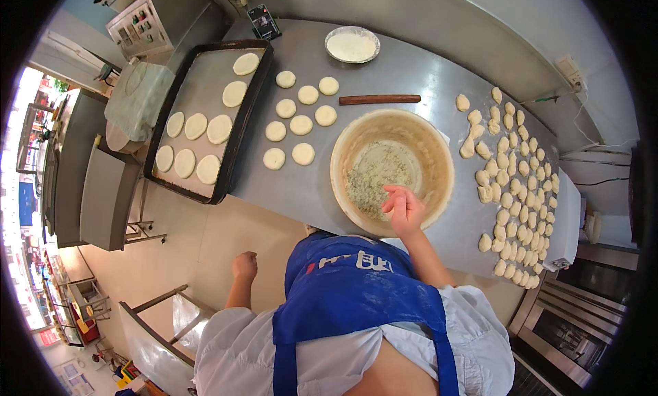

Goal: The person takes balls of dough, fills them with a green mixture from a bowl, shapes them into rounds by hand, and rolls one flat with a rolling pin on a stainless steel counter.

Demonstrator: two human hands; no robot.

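My right hand (405, 209) hovers over the near side of a large round tub (442, 154), its fingers partly bent and apart, with nothing seen in them. Inside the tub, a crumbly pale filling with green flecks (367, 185) covers part of the bottom. Off the table, my left hand (244, 265) hangs at my side; its fingers are curled, and its palm is hidden. Flattened round dough pieces (301, 125) lie on the steel table left of the tub. Behind the tub rests a wooden rolling pin (379, 99).
A black-rimmed baking tray (222, 183) with several dough discs (196, 126) sits at the left. Many small dough lumps (514, 190) cover the table's right end. A foil dish of white flour (352, 45) and a phone (263, 22) stand at the back. A metal-framed stand (154, 324) is behind my left arm.
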